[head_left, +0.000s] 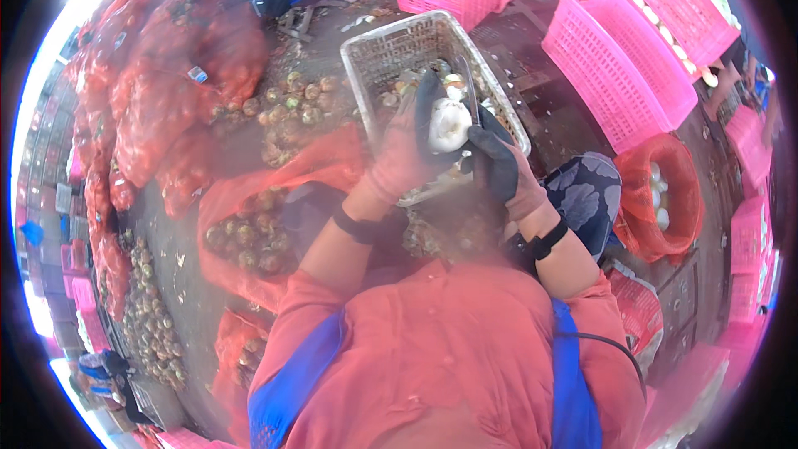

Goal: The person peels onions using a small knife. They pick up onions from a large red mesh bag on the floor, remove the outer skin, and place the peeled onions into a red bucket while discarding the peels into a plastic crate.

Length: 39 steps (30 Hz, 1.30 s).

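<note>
- Left hand (405, 154), in a pink glove with dark fingertips, is gripping a peeled white onion (449, 126); fingers wrapping it from the left and over the top.
- Right hand (497, 165), in a dark glove with pink cuff, is sitting just right of the onion, closed around a thin knife (470, 83); the blade is sticking up past the onion's right side. Can't tell if the blade is touching the onion.
- Both hands are working close together, over the near end of the grey wire basket (391, 46).
- Onion is being held above the basket's near end, not resting in it.
- Basket is holding more pale peeled pieces, partly hidden behind the hands.
- Left of the basket: loose pile of unpeeled brownish onions (295, 104) lying on the ground.
- Near-left of the basket: open red mesh sack (274, 187) with more unpeeled onions spilling inside.
- Far left of the basket: stacked full red mesh sacks (166, 75).
- Right of the basket: pink plastic crates (615, 66), some standing tilted.
- Near-right of the basket: red mesh bag (665, 199) holding white peeled onions, just beyond the person's knee.
- Black wrist bands are showing on both forearms.
</note>
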Tool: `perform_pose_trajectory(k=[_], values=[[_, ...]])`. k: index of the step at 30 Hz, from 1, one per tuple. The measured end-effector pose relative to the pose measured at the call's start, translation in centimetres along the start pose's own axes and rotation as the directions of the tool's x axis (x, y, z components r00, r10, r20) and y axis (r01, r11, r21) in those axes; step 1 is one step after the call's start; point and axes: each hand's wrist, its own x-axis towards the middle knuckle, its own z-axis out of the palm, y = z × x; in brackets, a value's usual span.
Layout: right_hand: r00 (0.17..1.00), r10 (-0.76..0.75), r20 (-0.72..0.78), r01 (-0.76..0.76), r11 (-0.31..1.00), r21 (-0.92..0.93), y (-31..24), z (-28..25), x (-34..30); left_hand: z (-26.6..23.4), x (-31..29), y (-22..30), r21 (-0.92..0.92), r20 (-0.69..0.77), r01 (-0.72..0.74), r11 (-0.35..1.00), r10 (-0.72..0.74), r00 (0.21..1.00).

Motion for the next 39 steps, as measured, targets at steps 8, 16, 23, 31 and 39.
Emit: perform_pose_trajectory(k=[8, 16, 23, 31, 39], values=[[0.993, 0.111, -0.044, -0.103, 0.982, 0.162, -0.7, -2.9, -1.3, 2.3, 0.0, -0.5, 0.018, 0.115, -0.107, 0.994, 0.104, 0.988], [0.963, -0.128, -0.237, 0.181, 0.96, 0.216, -6.7, -5.9, -2.9, 1.9, 0.2, -1.2, -0.297, -0.02, -0.035, 0.954, 0.03, 0.999], [0.445, -0.632, -0.635, 0.483, 0.766, -0.424, -17.4, -20.2, -13.9, 2.4, 0.7, -1.0, -0.442, -0.069, 0.071, 0.894, -0.113, 0.991], [0.271, -0.793, -0.546, -0.294, 0.472, -0.831, -14.6, -27.8, -16.3, 1.0, 0.6, -1.7, -0.68, -0.05, 0.191, 0.708, -0.304, 0.951], [0.795, -0.514, -0.323, 0.28, 0.782, -0.557, -14.9, -15.8, -5.8, -7.1, 1.9, -0.7, -0.601, -0.404, 0.045, 0.798, -0.352, 0.844]])
